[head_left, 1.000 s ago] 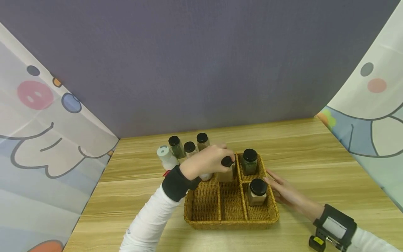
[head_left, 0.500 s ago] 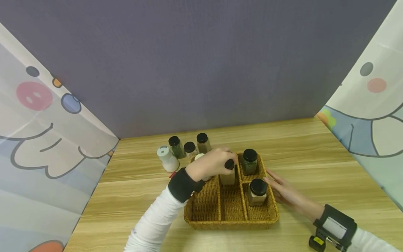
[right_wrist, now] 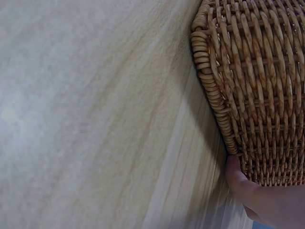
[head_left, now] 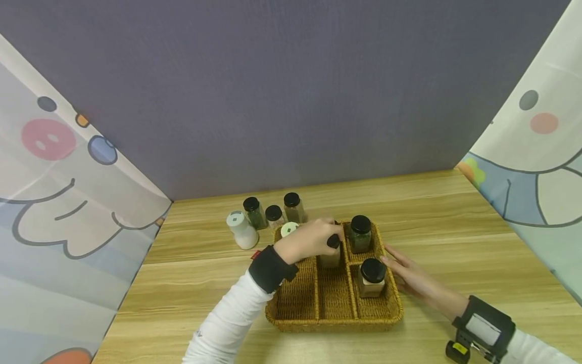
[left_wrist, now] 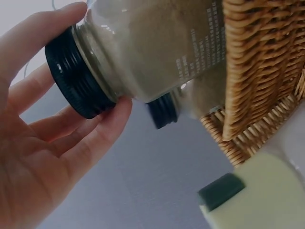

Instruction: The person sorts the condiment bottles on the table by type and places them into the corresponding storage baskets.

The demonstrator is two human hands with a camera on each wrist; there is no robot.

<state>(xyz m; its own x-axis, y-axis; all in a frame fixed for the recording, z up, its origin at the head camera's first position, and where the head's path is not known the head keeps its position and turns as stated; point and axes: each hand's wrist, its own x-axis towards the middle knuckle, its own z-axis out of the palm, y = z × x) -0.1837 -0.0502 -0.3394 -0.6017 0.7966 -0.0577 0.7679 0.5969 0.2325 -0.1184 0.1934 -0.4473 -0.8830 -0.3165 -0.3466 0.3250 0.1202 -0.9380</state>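
Note:
My left hand (head_left: 313,238) pinches the black lid of a spice jar (left_wrist: 157,45) filled with brownish powder. In the head view this jar stands in the back of the basket's middle compartment, partly covered by the hand. Behind it, a second black-lidded jar (left_wrist: 163,112) shows in the left wrist view. A white shaker (head_left: 289,230) with a pale top stands in the left compartment, partly behind my wrist. My right hand (head_left: 414,275) rests with extended fingers against the right outer side of the wicker basket (head_left: 334,323); its fingertip (right_wrist: 233,167) touches the woven rim.
The basket's right side holds a green-herb jar (head_left: 360,235) at the back and a powder jar (head_left: 372,278) in front. Left of the basket stand a white shaker (head_left: 243,231), a green-herb jar (head_left: 255,213), a small jar (head_left: 275,216) and a brownish jar (head_left: 293,207).
My left hand has moved a little right with the jar, within the middle compartment, and more of the white shaker in the basket shows. My right hand has stayed in place.

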